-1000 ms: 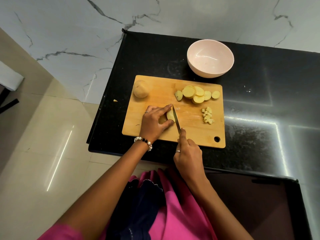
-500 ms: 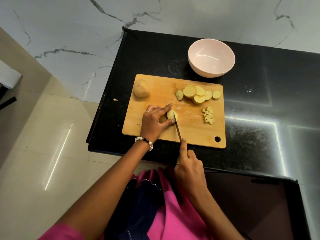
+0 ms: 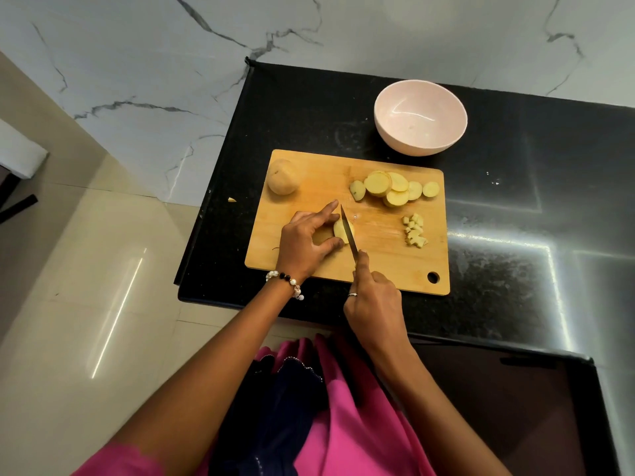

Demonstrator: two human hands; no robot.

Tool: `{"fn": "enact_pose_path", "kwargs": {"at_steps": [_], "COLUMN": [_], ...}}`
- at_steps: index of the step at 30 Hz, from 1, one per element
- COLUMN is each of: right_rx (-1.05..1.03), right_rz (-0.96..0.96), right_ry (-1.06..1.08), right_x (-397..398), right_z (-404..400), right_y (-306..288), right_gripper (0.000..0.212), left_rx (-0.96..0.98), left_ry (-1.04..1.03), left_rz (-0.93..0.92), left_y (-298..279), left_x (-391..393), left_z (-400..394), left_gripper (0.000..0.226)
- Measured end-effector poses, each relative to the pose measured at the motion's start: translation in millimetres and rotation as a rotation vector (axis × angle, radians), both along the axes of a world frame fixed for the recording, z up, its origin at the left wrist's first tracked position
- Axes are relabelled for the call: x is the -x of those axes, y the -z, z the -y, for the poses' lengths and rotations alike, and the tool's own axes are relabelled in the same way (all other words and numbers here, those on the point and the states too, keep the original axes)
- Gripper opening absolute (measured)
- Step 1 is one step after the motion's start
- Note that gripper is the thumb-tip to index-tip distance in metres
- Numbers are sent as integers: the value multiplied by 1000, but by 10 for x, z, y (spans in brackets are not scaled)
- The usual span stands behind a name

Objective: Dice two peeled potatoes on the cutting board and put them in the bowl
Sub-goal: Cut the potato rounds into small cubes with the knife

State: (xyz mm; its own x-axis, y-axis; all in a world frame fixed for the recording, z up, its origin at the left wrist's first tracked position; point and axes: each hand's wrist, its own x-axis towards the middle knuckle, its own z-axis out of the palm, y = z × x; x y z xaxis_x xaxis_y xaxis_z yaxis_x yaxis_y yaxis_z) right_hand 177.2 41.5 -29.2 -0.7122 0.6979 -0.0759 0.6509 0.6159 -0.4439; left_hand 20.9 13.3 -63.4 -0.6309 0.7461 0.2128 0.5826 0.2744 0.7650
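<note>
On the wooden cutting board (image 3: 309,269), my left hand (image 3: 307,242) holds a potato piece (image 3: 341,230) between curled fingers and thumb. My right hand (image 3: 372,300) grips a knife (image 3: 348,233), forefinger along its spine, the blade resting against the piece's right side. A whole peeled potato (image 3: 282,176) lies at the board's far left corner. Several round slices (image 3: 391,188) are stacked at the far right, and a small heap of diced bits (image 3: 415,229) lies below them. The pale pink bowl (image 3: 420,117) stands beyond the board with nothing in it.
The board lies on a black stone counter (image 3: 515,207) whose left edge drops to a tiled floor. A small potato scrap (image 3: 232,199) sits on the counter left of the board. A marble wall rises behind. Pink clothing is at the bottom.
The knife drew back toward me half a second ago and has now pushed forward again along the potato piece. My left hand keeps its hold.
</note>
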Motion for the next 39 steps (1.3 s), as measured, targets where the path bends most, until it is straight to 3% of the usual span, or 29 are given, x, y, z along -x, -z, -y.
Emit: {"fn": "enact_pose_path", "kwargs": {"at_steps": [10, 13, 24, 39], "right_rx": [-149, -201, -24, -21], "right_rz": [196, 129, -21, 78], "right_ry": [-57, -59, 28, -22], "right_x": [200, 5, -155, 25], "right_z": [46, 184, 145, 89], "right_y": [-76, -30, -51, -39], "right_gripper": [63, 59, 58, 62], "left_rx": [-3, -6, 5, -31], "left_ry": [-35, -47, -36, -69], "left_rz": [-6, 5, 28, 6], "left_y": [31, 41, 29, 35], "left_x": [-13, -23, -13, 4], "left_z": [-23, -26, -19, -5], "left_gripper": [68, 67, 71, 68]}}
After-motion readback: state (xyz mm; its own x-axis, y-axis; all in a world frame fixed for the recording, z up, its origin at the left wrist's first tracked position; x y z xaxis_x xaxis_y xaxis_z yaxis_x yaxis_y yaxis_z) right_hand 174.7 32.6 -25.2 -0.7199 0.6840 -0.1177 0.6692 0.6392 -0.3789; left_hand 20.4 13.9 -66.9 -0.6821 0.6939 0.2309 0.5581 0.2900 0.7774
